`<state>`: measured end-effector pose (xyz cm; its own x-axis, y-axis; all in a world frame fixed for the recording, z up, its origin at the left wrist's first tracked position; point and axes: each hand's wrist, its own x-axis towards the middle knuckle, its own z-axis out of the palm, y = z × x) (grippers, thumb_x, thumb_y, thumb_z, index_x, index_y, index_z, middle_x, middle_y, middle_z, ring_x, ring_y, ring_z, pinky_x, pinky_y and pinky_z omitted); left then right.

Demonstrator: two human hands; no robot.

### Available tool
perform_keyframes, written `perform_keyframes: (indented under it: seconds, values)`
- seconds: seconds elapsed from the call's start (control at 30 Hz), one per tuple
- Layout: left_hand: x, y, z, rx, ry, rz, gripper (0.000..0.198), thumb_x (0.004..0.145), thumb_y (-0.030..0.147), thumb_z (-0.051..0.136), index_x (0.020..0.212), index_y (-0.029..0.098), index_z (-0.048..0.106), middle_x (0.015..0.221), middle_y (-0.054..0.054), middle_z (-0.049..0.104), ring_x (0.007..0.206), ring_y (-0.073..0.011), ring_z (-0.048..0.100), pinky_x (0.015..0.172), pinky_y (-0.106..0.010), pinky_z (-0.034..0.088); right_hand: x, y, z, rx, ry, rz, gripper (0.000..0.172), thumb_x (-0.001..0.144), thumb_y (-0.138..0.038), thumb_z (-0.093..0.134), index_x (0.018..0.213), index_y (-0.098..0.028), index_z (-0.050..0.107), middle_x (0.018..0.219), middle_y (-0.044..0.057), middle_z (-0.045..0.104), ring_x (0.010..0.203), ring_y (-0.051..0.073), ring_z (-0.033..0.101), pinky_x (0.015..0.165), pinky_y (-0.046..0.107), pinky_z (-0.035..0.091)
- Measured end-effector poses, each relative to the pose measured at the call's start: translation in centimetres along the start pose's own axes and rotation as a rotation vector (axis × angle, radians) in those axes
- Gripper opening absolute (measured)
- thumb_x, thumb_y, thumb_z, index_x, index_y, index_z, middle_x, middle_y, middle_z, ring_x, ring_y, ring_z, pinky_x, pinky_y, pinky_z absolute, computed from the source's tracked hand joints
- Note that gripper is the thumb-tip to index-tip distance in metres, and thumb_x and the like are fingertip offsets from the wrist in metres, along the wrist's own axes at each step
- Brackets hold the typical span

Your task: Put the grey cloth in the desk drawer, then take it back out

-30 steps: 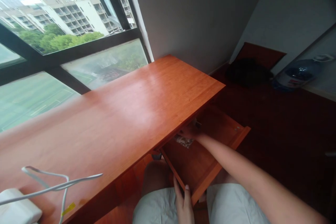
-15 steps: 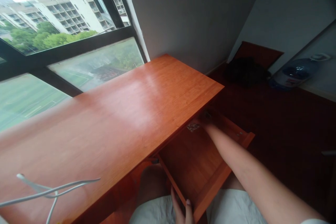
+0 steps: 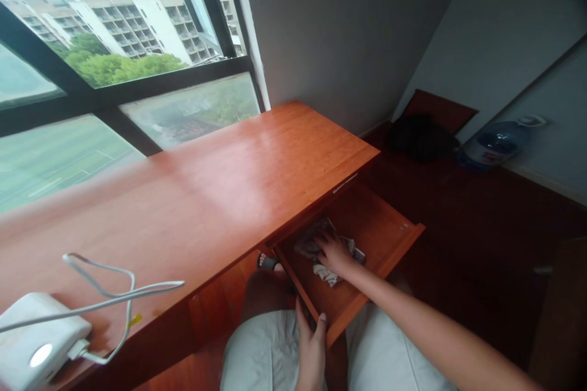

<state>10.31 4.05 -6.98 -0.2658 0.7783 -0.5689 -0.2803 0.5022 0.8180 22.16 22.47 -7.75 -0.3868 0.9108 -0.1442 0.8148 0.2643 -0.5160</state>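
Observation:
A wooden drawer (image 3: 380,217) is pulled out from under the reddish-brown desk (image 3: 220,189), above my lap. My left hand (image 3: 312,342) grips its front left corner, thumb on the rim. Inside the drawer, my right hand (image 3: 334,252) presses down on a crumpled patterned cloth (image 3: 326,274), fingers bent over it. Parts of the cloth stick out on both sides of the hand, lying on the drawer bottom.
On the desk's near left end sit a white power adapter (image 3: 41,336) and its looped cable (image 3: 132,293). A window (image 3: 183,73) borders the far side. On the floor at right are a large water bottle (image 3: 495,143) and a dark bundle (image 3: 422,134).
My right hand has come from the drawer's back toward its middle, bringing the cloth into fuller view. The left hand stays at the corner. The view has shifted, showing the adapter.

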Motion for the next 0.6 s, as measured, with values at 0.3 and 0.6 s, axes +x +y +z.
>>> perform_keyframes:
  seconds: [0.3, 0.6]
  values:
    - [0.3, -0.1, -1.0, -0.33, -0.089, -0.082, 0.092, 0.07, 0.023, 0.071, 0.151, 0.031, 0.027, 0.153, -0.007, 0.045, 0.139, -0.022, 0.044, 0.109, -0.03, 0.04, -1.3, -6.7, 2.6, 0.119, 0.077, -0.05, 0.042, 0.089, -0.025, 0.046, 0.128, -0.017, 0.059, 0.139, 0.014, 0.057, 0.133, 0.028, 0.047, 0.111, 0.044, 0.036]
    - [0.5, 0.1, -0.6, -0.386, -0.095, -0.089, 0.098, 0.06, 0.014, 0.069, 0.149, 0.027, 0.03, 0.132, -0.01, 0.064, 0.131, -0.0256, 0.053, 0.112, -0.037, 0.038, -5.3, -6.1, 2.2, 0.077, 0.049, -0.04, 0.039, 0.087, -0.037, 0.054, 0.12, -0.017, 0.062, 0.128, 0.014, 0.062, 0.123, 0.03, 0.053, 0.107, 0.043, 0.041]
